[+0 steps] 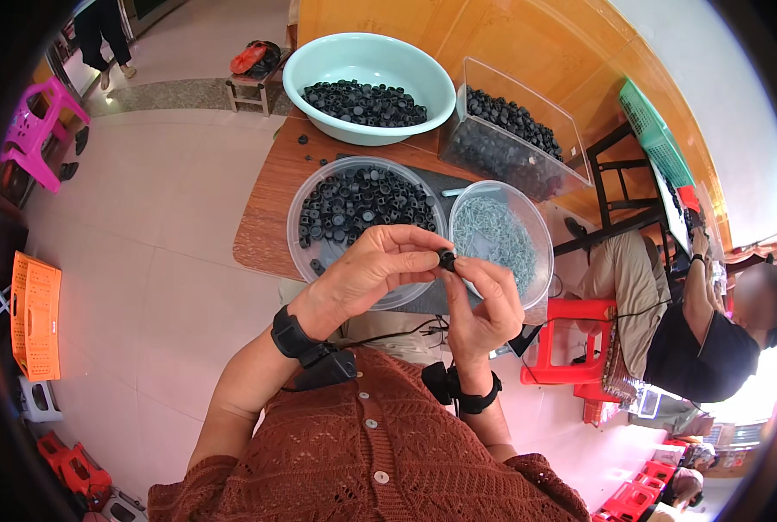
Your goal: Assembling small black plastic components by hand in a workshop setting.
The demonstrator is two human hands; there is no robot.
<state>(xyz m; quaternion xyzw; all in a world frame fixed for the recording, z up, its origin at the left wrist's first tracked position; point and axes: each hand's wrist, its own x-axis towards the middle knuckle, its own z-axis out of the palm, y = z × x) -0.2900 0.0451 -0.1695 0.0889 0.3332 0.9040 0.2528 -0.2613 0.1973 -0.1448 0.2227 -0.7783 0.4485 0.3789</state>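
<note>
My left hand (373, 271) and my right hand (486, 315) meet in front of me, fingertips pinched on one small black plastic cap (446, 258). Whether my right fingers also hold a second tiny piece is too small to tell. Just beyond my left hand stands a round clear tub (294, 228) with many loose black caps (366, 204) in it. Past my right fingers, a smaller clear tub (548, 252) contains a heap of small pale metallic pieces (493, 233), seemingly screws or pins. Dark wrist bands sit on both my wrists.
On the wooden table (262, 204), a pale green basin (297, 61) and a clear rectangular bin (501, 155) hold more black parts. A red stool (566, 344) stands right. Another person (701, 344) sits beyond it. An orange crate (36, 317) and pink chair (36, 130) are left.
</note>
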